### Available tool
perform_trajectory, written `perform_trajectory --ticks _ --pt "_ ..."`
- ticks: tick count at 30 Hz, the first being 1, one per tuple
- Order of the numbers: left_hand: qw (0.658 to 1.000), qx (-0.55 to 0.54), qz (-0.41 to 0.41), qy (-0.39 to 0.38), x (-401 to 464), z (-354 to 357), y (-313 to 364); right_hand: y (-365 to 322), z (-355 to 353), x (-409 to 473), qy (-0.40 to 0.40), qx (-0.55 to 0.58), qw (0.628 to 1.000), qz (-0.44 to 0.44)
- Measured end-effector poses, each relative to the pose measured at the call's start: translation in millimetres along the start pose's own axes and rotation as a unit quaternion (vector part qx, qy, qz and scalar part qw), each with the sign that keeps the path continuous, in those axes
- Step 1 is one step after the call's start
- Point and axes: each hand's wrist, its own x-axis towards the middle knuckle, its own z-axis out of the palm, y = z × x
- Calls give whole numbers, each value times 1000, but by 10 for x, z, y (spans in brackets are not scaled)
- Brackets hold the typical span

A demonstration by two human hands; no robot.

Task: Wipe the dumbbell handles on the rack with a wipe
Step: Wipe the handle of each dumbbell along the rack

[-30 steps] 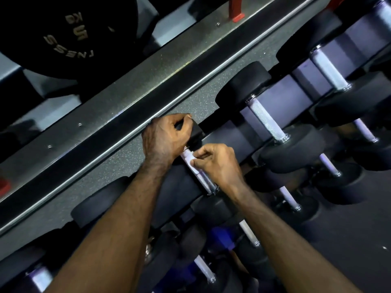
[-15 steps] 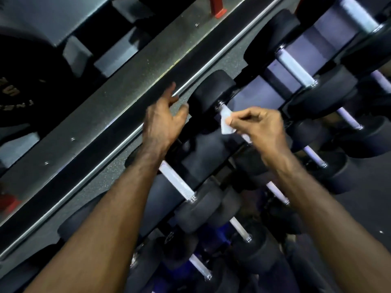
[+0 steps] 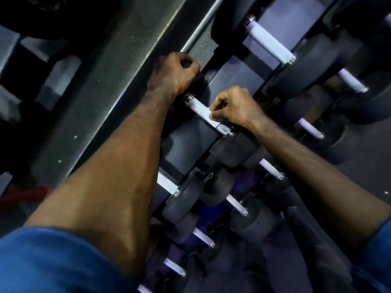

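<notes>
Nearest, blue sleeves (image 3: 53, 261) and forearms are seen reaching over the dumbbell rack (image 3: 190, 142). The right hand (image 3: 233, 105), half a second ago raised with the wipe (image 3: 212, 115), is now pinching it against the knurled handle (image 3: 203, 109) of a top-tier dumbbell. Beyond it, the left hand (image 3: 173, 76) is curled over that dumbbell's far head (image 3: 198, 81), by the rack's far edge. Wiping of a new handle is judged begun; farther handles remain.

The dumbbell handle (image 3: 204, 112) is bright metal with a rough knurled finish. Just beside it, the dumbbell heads (image 3: 232, 151) look matt black, rubbery. The sleeve (image 3: 53, 261) is blue cloth.
</notes>
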Motion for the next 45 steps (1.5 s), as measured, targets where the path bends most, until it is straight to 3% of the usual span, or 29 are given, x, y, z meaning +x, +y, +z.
perform_trajectory --ticks 5,10,17,22,26,32,37,39,45 --pt "999 -9 -10 45 -78 -11 35 -257 40 167 -13 53 998 -29" --pt "998 -18 -27 61 -69 -14 73 37 -149 -9 -71 -39 996 31" --pt "997 -14 -16 76 -70 16 49 -193 -24 247 -59 75 995 16" --pt "996 -19 -29 88 -55 8 30 46 -126 69 -106 22 994 31" --pt "997 -15 -16 79 -36 15 60 -215 -75 292 -103 53 993 11" --pt "996 -19 -18 85 -34 17 12 9 25 316 -215 -64 973 50" --pt "996 -26 -19 88 -26 17 10 -130 107 540 -223 117 962 108" --pt "996 -22 -20 88 -25 14 12 -133 146 596 -221 119 963 103" --pt "995 -35 -40 87 -27 46 -18 86 -20 495 -360 75 920 133"
